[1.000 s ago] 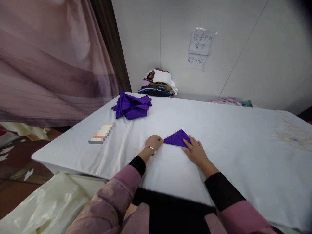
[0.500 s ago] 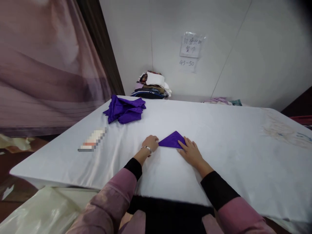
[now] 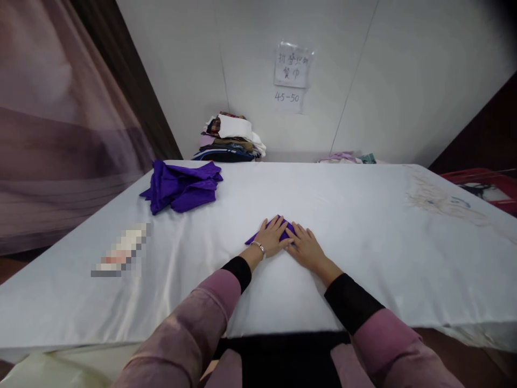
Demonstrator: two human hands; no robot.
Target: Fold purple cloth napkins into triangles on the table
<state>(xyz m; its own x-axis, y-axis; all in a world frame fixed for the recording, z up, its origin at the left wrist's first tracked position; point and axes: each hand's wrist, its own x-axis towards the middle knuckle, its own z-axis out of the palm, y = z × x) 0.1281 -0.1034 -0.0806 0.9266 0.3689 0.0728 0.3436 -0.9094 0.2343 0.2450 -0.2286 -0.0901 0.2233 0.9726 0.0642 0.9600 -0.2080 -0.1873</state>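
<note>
A purple cloth napkin (image 3: 251, 238), folded into a flat triangle, lies on the white-covered table (image 3: 347, 210) in front of me. My left hand (image 3: 272, 237) rests flat across its middle, fingers stretched out, and hides much of it. Against its right side lies my right hand (image 3: 306, 246), also open, with fingertips on the cloth and the thumb close to my left thumb. Only the napkin's left corner, top edge and a patch between the hands show. Farther back on the left is a loose heap of purple cloth (image 3: 181, 185).
A blurred-out flat object (image 3: 123, 250) lies at the left of the table. Beyond the far edge are a stack of folded clothes (image 3: 230, 137) and some lilac cloth (image 3: 341, 157). A handwritten sign (image 3: 291, 66) hangs on the wall. Pink curtain (image 3: 60, 134) hangs at left.
My left hand has moved from the napkin's left corner onto its middle and flattened out. My right hand stays at the right side. The view has shifted to the right.
</note>
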